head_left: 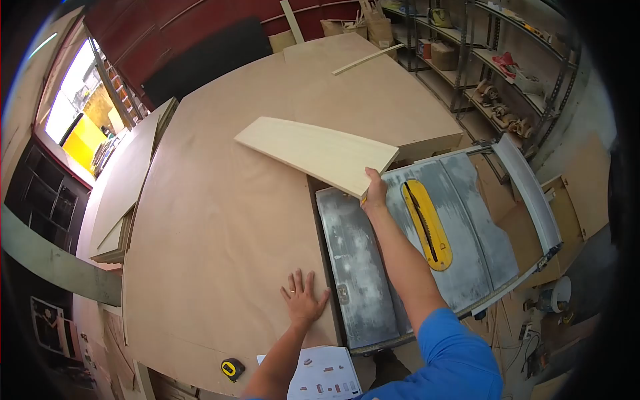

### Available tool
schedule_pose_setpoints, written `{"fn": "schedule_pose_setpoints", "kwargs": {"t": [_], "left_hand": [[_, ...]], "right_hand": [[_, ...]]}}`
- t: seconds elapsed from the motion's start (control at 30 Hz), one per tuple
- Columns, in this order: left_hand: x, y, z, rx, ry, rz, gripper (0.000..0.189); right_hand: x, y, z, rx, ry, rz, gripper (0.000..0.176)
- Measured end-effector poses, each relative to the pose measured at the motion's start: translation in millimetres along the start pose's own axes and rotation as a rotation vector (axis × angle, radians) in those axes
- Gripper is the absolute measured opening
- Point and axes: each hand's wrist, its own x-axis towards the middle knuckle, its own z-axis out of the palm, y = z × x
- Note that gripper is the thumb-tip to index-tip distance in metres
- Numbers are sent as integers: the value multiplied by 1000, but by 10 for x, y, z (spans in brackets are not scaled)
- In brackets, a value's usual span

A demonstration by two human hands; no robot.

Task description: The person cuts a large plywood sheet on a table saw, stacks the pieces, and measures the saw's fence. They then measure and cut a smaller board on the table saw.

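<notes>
My right hand grips the near right corner of a pale wooden board. The board slants across the large plywood worktop and over the far edge of the table saw. A small yellow tip shows by that hand, too little to name. My left hand lies flat with fingers spread on the worktop, close to the saw's left edge. Just right of my right forearm is the saw's yellow insert plate, with a dark toothed blade in its slot.
A printed sheet and a yellow-black tape measure lie at the near edge. A thin wood strip rests at the far end. Metal shelves stand at the right, stacked panels at the left. A rail borders the saw.
</notes>
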Motion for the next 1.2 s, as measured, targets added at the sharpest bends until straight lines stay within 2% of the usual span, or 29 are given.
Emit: {"fn": "schedule_pose_setpoints", "kwargs": {"t": [0.17, 0.23, 0.33, 0.43, 0.53, 0.6, 0.63, 0.7, 0.77, 0.8, 0.87, 0.9, 0.93, 1.0, 1.03, 1.07, 1.13, 1.2], "left_hand": [[274, -47, -33, 13, -18, 5, 73], [308, -132, 24, -2, -1, 17, 76], [313, -102, 26, -30, -43, 0, 77], [322, -93, 29, -27, -55, -11, 78], [307, -87, 32, -27, -33, -13, 78], [276, -72, 37, -41, -21, -13, 77], [269, -81, 37, -40, -9, -14, 77], [224, -69, 63, -53, 13, -15, 76], [166, -84, 92, -63, 60, -9, 75], [132, -68, 57, -75, 72, -3, 74], [99, -68, 23, -97, 107, 7, 73], [64, -81, 28, -104, 114, 17, 73], [25, -80, 8, -119, 128, 28, 70], [-59, -101, -39, -159, 123, 42, 66], [-71, -148, -55, -182, 117, 49, 64], [-64, -225, -23, -213, 100, 63, 63], [-14, -348, 61, -251, 57, 105, 64], [-35, -414, 116, -229, -6, 120, 67]], "right_hand": [[1495, 297, 756, 128, 145, -25, 48], [1865, 194, 933, 46, 273, -90, 48], [2007, -26, 1025, 39, 490, -149, 49], [2088, -33, 653, -195, 433, -245, 43], [1764, -85, 295, -110, 370, -228, 37], [1296, -317, 103, -113, 387, -219, 32], [1007, -468, -7, -61, 321, -261, 35], [439, -831, -347, -90, 337, -247, 37], [-286, -1363, -588, -38, 356, -287, 44], [-602, -1654, -857, -127, 347, -324, 46], [-1256, -2259, -1358, -39, 226, -368, 54], [-1687, -2596, -1554, -63, 224, -406, 52], [-2166, -2917, -1785, -92, 229, -438, 50], [-3274, -3503, -2305, -141, 214, -430, 57], [-3945, -3695, -2495, -202, 268, -467, 55], [-4618, -3786, -2665, -232, 241, -501, 55], [-6020, -3797, -3090, -291, 326, -520, 57], [-7381, -3756, -3709, -387, 481, -404, 44]]}}
